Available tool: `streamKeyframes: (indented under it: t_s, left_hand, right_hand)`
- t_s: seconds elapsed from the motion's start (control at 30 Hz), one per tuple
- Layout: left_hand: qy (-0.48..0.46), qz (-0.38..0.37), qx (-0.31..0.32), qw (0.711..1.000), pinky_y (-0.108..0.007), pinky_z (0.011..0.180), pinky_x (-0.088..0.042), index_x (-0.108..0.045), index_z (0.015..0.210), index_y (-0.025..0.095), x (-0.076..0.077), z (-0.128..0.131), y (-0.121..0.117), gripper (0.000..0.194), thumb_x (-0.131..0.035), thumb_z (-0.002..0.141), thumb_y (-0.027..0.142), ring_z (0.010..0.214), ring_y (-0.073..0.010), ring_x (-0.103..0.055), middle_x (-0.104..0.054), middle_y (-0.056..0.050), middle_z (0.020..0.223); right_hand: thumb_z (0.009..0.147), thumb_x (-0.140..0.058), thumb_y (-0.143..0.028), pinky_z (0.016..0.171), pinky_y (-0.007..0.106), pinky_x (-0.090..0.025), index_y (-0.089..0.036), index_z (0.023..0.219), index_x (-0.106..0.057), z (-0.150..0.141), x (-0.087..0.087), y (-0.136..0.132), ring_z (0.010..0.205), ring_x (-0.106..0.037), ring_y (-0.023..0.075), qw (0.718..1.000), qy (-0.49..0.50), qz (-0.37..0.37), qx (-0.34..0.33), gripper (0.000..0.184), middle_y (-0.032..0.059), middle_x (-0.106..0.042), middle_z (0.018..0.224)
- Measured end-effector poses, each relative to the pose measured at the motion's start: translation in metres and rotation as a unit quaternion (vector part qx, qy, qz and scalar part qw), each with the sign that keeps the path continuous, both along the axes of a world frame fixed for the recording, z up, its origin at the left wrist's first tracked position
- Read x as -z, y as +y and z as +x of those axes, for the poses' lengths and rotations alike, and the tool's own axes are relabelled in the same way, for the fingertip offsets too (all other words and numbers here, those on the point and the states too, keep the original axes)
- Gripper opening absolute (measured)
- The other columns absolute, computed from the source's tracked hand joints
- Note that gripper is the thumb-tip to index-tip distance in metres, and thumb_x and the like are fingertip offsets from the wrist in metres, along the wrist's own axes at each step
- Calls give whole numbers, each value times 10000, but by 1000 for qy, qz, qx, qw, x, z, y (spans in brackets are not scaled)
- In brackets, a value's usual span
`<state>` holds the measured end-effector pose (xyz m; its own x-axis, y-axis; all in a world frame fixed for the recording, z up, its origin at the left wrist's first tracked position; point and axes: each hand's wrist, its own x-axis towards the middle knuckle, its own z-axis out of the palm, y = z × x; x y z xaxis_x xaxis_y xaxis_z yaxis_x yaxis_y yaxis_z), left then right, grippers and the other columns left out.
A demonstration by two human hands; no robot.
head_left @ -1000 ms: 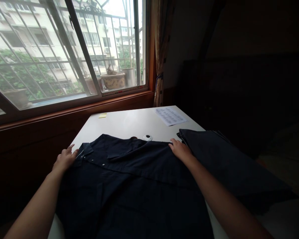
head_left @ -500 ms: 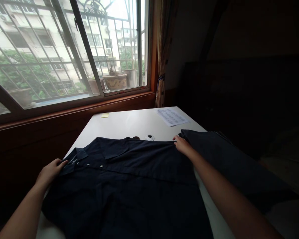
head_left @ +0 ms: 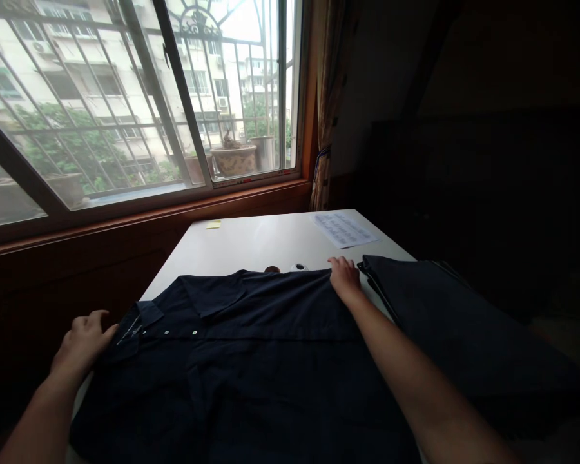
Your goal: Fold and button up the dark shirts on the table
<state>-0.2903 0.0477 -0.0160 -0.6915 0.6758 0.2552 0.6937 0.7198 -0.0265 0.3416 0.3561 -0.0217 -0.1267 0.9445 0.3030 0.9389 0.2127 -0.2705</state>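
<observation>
Dark shirt [head_left: 251,386] runs off my bottom edge, hem not seen; it hides much of the worktop [head_left: 261,241]. Left forearm [head_left: 33,419] and right forearm [head_left: 415,380] cropped too. Left hand [head_left: 80,338]: I can't tell if the thumb touches the collar [head_left: 147,314]. Right hand [head_left: 345,277]: fingers [head_left: 337,261] at the cloth edge, grip unclear to me. Brown disc [head_left: 272,269], white disc [head_left: 299,267]: partly hidden by cloth, can't identify. Printed sheet [head_left: 345,230]: text too small for me. Folded dark cloth [head_left: 439,309] fades into shadow. Window [head_left: 184,96] cropped top and left.
</observation>
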Motion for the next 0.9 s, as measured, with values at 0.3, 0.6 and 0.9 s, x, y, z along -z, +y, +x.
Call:
streamKeyframes:
  t_s: [0.3, 0.6, 0.9]
  left_hand:
    - [1, 7, 404, 915, -491, 1213, -218, -434, 1491, 225, -8, 166, 122, 582, -287, 998, 498, 1515, -287, -194, -268, -72, 1634]
    - [-76, -79, 361, 926, -599, 1168, -216, -270, 1564, 321, 26, 218, 187, 557, -229, 1033, 484, 1515, -292, -197, -237, -31, 1644]
    - [-100, -91, 293, 946, -637, 1164, -168, -246, 1577, 254, 26, 181, 199, 656, -181, 1008, 574, 1530, -324, -95, -131, -79, 1662]
  right_hand:
    - [1002, -371, -417, 1211, 402, -180, -183, 1502, -407, -119, 9, -65, 1479, -254, 237, 974, -44, 16, -220, 554, 58, -294, 1620]
    - [999, -265, -586, 1233, 426, -100, -169, 1533, -357, -161, 20, -90, 1514, -183, 225, 953, -38, -79, -291, 684, 71, -239, 1633]
    - [992, -257, -602, 1231, 455, -97, -186, 1562, -286, -62, 23, -42, 1522, -158, 222, 974, -67, -93, -193, 706, 56, -188, 1647]
